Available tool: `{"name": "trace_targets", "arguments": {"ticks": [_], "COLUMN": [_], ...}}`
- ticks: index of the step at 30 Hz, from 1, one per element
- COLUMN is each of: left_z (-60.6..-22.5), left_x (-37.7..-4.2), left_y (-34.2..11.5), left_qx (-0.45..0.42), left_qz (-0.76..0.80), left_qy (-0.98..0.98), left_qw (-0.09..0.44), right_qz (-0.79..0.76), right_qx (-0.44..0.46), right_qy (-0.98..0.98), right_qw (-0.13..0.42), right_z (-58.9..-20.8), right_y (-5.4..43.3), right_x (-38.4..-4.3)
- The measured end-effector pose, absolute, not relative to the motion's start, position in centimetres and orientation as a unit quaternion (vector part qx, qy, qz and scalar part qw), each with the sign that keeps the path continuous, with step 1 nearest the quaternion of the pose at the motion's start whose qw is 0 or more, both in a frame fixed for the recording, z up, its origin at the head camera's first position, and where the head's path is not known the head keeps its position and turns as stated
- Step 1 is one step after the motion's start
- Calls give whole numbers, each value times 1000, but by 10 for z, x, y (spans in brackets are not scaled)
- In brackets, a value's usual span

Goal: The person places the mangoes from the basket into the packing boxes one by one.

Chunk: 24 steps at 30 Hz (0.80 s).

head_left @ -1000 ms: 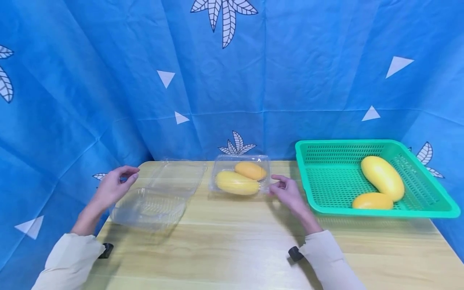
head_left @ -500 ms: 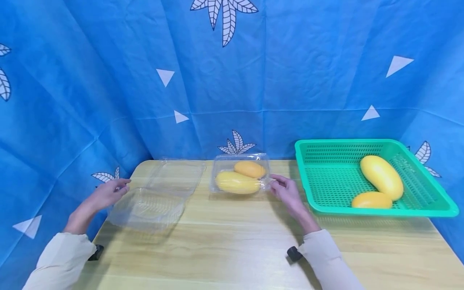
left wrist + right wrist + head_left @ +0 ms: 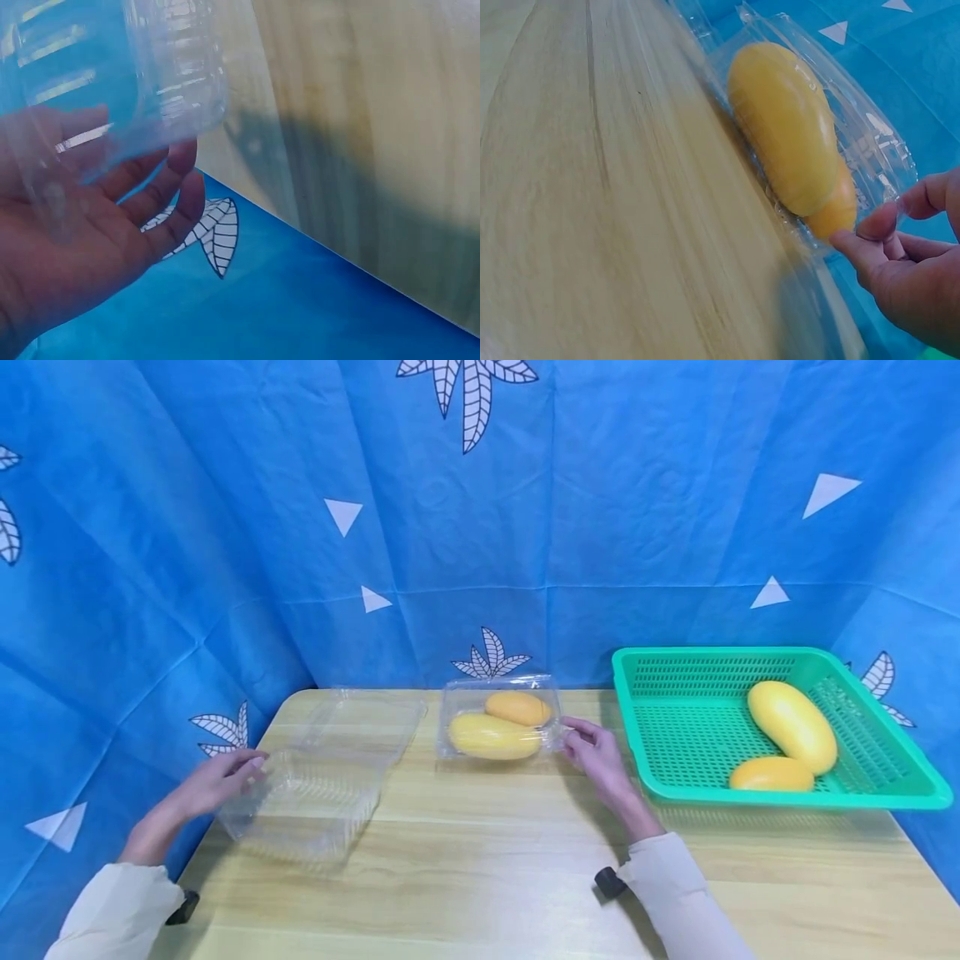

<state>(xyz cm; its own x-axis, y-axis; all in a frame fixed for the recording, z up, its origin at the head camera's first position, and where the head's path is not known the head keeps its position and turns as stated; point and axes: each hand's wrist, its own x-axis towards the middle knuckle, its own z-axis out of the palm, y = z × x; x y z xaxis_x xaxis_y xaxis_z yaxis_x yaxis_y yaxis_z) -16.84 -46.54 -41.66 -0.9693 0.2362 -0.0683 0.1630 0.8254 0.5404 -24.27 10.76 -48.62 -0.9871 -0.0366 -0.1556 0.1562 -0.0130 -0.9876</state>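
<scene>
On the left of the table, a clear plastic clamshell container (image 3: 322, 802) stands with its lid (image 3: 367, 718) folded back. My left hand (image 3: 213, 783) grips its left edge; in the left wrist view, part of that hand (image 3: 97, 202) shows through the plastic. At the table's back middle, a second clear clamshell (image 3: 465, 693) has its lid down over a yellow mango (image 3: 491, 737) and a smaller orange mango (image 3: 519, 707). My right hand (image 3: 600, 760) pinches this box's right edge between thumb and fingers, also visible in the right wrist view.
A green plastic basket (image 3: 675, 793) stands on the right, with a large yellow mango (image 3: 793, 727) and a smaller orange mango (image 3: 772, 774) inside. A blue patterned curtain (image 3: 637, 527) hangs behind and beside the wooden table (image 3: 487, 860).
My left hand has come down and left onto the open container's edge, and that container has shifted slightly towards me. My right hand has stayed at the filled box's right edge.
</scene>
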Motion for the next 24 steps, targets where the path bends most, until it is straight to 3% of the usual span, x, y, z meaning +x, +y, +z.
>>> {"name": "trace_targets", "arguments": {"ticks": [8,13,24], "left_z": [-422,-429,-440], "left_x": [-158,-149,-133], "left_y": [-467,-463,-457], "left_qx": [110,127,46], "left_qz": [309,311,224], "left_qy": [942,941,972], "left_qw": [77,50,63], "right_qz": [-712,-708,-727], "right_qx": [44,45,50], "right_qy": [697,702,684], "right_qw": [66,55,37], "right_z": [-487,-487,-487], "right_y": [112,113,111], "right_x": [-242,-242,-241]}}
